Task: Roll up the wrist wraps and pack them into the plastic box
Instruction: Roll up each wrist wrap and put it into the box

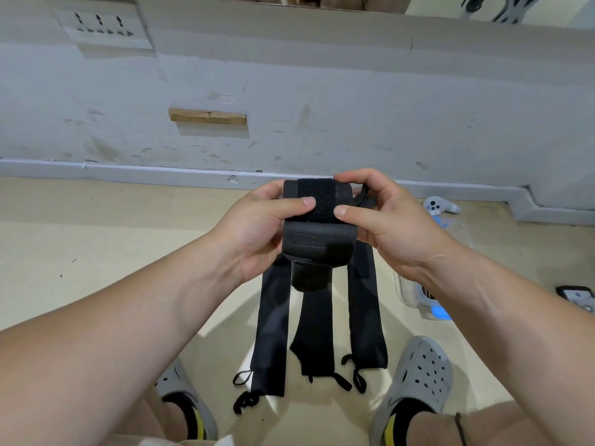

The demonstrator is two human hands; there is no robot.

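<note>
I hold a rolled black wrist wrap (317, 201) in front of me with both hands. My left hand (257, 226) grips its left side, thumb pressed on the fuzzy strip. My right hand (386, 220) grips the right side, thumb on the same strip. The wrap's stiff end flap (317, 243) hangs below the thumbs. Three more black wraps lie flat on the floor below: one at left (270, 333), one in the middle (317, 333), one at right (365, 317). The clear plastic box (418, 300) sits on the floor at right, mostly hidden behind my right forearm.
A white wall with a baseboard (161, 172) runs close ahead. A white controller (438, 206) lies near the baseboard at right, a dark device (576, 296) at the far right. My feet in grey clogs (418, 381) flank the floor wraps.
</note>
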